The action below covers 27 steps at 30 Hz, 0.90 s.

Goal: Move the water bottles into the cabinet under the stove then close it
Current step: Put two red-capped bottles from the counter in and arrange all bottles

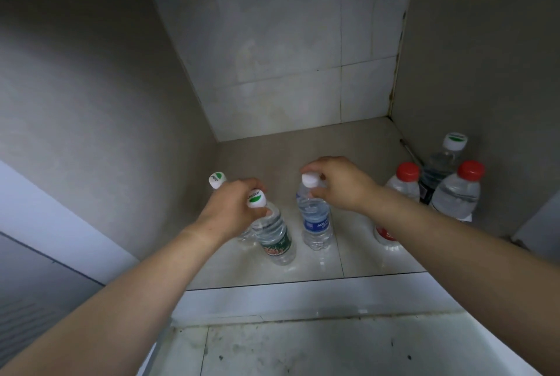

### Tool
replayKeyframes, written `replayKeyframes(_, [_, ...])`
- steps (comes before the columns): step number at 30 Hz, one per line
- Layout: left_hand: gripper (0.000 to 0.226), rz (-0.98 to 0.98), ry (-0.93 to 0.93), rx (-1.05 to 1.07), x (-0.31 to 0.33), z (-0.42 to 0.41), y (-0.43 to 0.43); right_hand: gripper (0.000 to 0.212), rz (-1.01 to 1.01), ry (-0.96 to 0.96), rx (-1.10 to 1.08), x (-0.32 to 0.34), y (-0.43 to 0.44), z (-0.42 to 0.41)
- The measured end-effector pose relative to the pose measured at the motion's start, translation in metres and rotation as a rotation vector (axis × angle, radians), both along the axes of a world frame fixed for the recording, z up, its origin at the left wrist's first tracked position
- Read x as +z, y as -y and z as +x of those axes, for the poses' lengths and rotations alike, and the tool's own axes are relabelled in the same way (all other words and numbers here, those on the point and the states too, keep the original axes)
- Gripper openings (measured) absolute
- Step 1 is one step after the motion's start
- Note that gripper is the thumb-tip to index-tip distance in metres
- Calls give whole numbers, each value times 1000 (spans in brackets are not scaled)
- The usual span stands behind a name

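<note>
Closest to us lay the grimy tiled floor (303, 351) in front of the cabinet, and both our forearms reached over it and across the cabinet's pale front sill (303, 294).

Our left hand (233, 209) was closed around the necks of two bottles at once: a green-labelled bottle (274, 236) with a white cap, and a second white-capped bottle (217, 179) tucked behind the hand, mostly hidden apart from its cap and a bit of its base. Our right hand (336, 183) pinched the white cap of a blue-labelled bottle (315, 218) between thumb and fingertips. All three stood on the cabinet floor (357, 254), or just above it; we could not tell whether their bases touched. They looked nearly upright, the green-labelled one leaning a little.

These bottles seemed full, so we judged them fairly heavy for their size, with thin clear walls that would dent if squeezed and might be slick. The neck just under the cap was the stiffest place to hold, and we had them there. Two in one hand was a less secure grip, and the hidden one could slip or tip as we let go.

Against the right wall stood more bottles already stored: two red-capped bottles (456, 191) and a taller white-capped one (445, 160) behind them. No cabinet door was in view, so closing was not yet done.
</note>
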<state>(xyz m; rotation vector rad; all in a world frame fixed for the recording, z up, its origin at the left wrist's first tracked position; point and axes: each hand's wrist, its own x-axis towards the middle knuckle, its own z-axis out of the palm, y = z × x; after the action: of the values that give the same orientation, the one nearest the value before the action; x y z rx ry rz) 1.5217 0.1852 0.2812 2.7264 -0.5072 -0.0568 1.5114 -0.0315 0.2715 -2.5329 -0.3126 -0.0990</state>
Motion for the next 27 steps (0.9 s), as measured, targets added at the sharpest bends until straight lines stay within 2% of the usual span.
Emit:
replayKeyframes(6, [35, -38, -64, -59, -11, -6, 29, 53, -21, -3, -26, 6, 21, -11])
replayKeyframes(10, [44, -54, -180, -85, -9, -6, 24, 45, -23, 103, 17, 13, 18, -26])
replayKeyframes(12, [46, -18, -210, -126, -5, -6, 12, 41, 21, 95, 63, 16, 7, -32])
replayKeyframes(16, [53, 5, -99, -87, 11, 1, -19, 46, -3, -9, 179, 14, -21, -34])
replayKeyframes(19, [41, -3, 81, -35, 21, 14, -36, 54, -44, -120, 225, 2, -40, -27])
replayKeyframes(22, [45, 50, 166, 24, 18, 30, -43, 46, -35, -154, 225, -5, -50, -22])
replayKeyframes(25, [53, 91, 72, 96, 3, 45, -45, 28, -51, -120, 168, -5, -54, -18])
replayKeyframes(27, [52, 123, 13, 85, -9, 52, -45, 25, -76, -78, 90, -6, -58, -18])
